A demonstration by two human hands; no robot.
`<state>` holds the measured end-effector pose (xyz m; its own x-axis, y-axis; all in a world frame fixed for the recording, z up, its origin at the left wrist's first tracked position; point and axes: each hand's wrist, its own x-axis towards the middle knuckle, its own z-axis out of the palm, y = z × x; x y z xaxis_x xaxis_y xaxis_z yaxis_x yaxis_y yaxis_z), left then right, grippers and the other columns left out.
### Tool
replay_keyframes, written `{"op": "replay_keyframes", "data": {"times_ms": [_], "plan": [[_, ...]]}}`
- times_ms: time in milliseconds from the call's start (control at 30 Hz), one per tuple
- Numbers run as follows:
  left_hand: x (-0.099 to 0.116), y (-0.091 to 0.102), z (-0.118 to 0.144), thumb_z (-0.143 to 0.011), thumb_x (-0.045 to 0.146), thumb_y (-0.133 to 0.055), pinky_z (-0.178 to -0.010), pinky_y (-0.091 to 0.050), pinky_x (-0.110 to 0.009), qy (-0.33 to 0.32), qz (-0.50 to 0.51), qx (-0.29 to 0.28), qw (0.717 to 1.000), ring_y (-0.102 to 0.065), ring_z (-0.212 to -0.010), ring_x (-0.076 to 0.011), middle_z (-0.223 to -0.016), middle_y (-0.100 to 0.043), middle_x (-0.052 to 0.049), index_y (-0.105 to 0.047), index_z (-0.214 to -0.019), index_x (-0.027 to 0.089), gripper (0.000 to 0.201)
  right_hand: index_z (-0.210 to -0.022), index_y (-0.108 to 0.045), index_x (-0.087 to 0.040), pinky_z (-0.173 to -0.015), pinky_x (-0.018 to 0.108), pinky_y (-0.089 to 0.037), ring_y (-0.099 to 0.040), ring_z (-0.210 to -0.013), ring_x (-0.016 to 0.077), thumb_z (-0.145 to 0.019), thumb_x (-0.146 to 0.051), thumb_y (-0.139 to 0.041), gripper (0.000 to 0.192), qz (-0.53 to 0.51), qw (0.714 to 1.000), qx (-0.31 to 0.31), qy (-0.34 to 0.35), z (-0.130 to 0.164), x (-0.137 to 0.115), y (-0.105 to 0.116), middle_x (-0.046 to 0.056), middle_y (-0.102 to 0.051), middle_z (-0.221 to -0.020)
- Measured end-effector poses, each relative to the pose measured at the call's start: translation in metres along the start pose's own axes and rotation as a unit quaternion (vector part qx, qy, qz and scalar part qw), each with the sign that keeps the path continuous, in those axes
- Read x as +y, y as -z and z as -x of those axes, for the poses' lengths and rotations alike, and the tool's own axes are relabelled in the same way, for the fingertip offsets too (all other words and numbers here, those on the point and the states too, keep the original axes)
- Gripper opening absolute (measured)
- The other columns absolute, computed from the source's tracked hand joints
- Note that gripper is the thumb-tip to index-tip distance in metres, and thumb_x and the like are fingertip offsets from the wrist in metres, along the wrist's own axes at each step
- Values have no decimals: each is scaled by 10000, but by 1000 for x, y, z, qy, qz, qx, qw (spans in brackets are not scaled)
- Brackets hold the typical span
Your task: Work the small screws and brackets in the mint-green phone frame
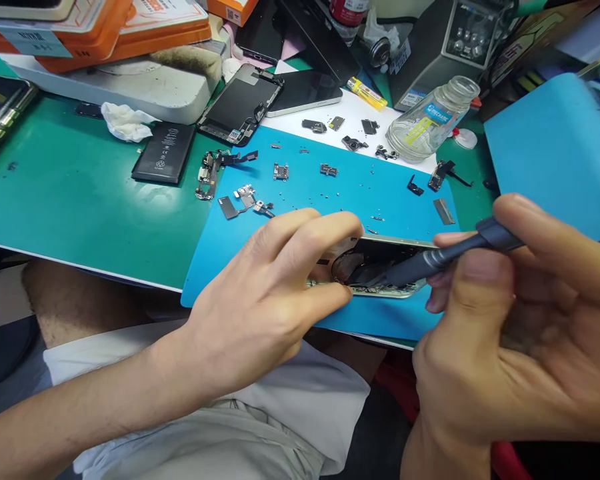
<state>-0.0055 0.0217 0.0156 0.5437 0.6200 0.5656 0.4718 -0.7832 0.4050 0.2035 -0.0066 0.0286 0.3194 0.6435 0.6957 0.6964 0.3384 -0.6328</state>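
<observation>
My left hand (265, 300) grips an opened phone housing (380, 260) by its left end, fingers along the far edge and thumb on the near edge. The housing lies on a blue mat, its inside facing up. In my right hand (500, 320) is a dark screwdriver (445, 257), held between thumb and fingers and slanting down to the left. Its tip reaches the near inner edge of the housing; what it touches there is too small to make out. Beyond the housing, tiny screws and small metal parts (329, 170) are spread over the mat.
Around the blue mat (210, 260) lie a black battery (165, 153), a flex cable with connector (207, 175) and a detached phone screen (240, 103). A glass jar (433, 120) stands tilted at the back right, by a blue box (550, 153). Orange boxes (95, 33) are stacked back left.
</observation>
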Motion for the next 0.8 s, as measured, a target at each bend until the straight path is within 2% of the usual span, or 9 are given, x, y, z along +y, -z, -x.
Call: {"op": "replay_keyframes", "data": {"times_ms": [100,233,333,400,467,533,600,700,800], "plan": [[0,0,0,-1097,47,-576,-1174,-639,-508,-6,2,3,1000,-698,-1392,-280,-1532,-684,-79,-825,-1016,241,326,-1308,-842,-507,-726,455,-624,-679,-904,241,-878,-279,-917,493,39,997,-7,65,-7,-7,-1,-11,-774,-1059],[0,0,0,-1113,60,-563,-1193,-632,-545,-5,-5,7,1000,-680,-1415,-289,-1540,-685,-82,-834,-1037,242,335,-1288,-846,-436,-1024,534,-638,-748,-1093,250,-961,-189,-831,410,-34,998,-55,17,-15,-18,-5,-26,-775,-1214],[1,0,1,-1123,78,-564,-1208,-634,-562,2,-6,0,1000,-662,-1430,-273,-1564,-677,-50,-827,-1036,272,338,-1185,-865,-381,-994,488,-642,-758,-961,195,-926,-162,-895,340,-41,999,-29,18,-19,-19,-5,-43,-786,-1107],[1,-1,1,-1114,77,-588,-1203,-642,-552,4,-7,4,1000,-654,-1431,-264,-1569,-670,-48,-821,-1017,276,322,-1199,-856,-367,-975,454,-641,-748,-1014,193,-908,-189,-921,348,-36,997,-64,39,-22,-15,-4,-36,-785,-1112],[0,-2,0,-1102,69,-607,-1193,-648,-525,3,-7,11,1000,-657,-1415,-262,-1554,-666,-60,-815,-986,262,307,-1263,-838,-375,-1073,484,-627,-758,-1090,198,-972,-180,-841,350,-57,995,-81,29,-24,-9,-5,-36,-794,-1181],[1,-2,0,-1097,63,-610,-1186,-650,-498,2,-7,11,1000,-660,-1402,-254,-1544,-656,-56,-807,-973,260,305,-1208,-854,-364,-1136,525,-617,-774,-1026,197,-915,-142,-880,368,-87,995,-44,33,-25,-4,-6,-42,-808,-1136],[1,-2,-1,-1102,57,-584,-1182,-649,-488,5,-11,10,1000,-656,-1409,-250,-1547,-640,-45,-801,-992,265,320,-1121,-870,-339,-1106,513,-637,-771,-935,189,-781,-97,-965,428,-124,991,-19,41,-23,-1,-9,-45,-801,-1046],[1,-2,-2,-1110,66,-567,-1131,-668,-493,8,-12,17,1000,-673,-1383,-258,-1523,-640,-44,-804,-1029,272,324,-1219,-852,-352,-1048,494,-667,-804,-991,190,-885,-83,-865,429,-172,984,-55,6,-21,2,-12,-40,-804,-1162],[1,-2,-3,-1110,66,-561,-1110,-677,-516,8,-4,15,1000,-698,-1345,-262,-1515,-655,-40,-809,-1006,276,341,-1171,-868,-355,-907,454,-694,-811,-888,187,-831,-41,-901,464,-171,985,-17,11,-20,6,-15,-52,-814,-1117]]}}
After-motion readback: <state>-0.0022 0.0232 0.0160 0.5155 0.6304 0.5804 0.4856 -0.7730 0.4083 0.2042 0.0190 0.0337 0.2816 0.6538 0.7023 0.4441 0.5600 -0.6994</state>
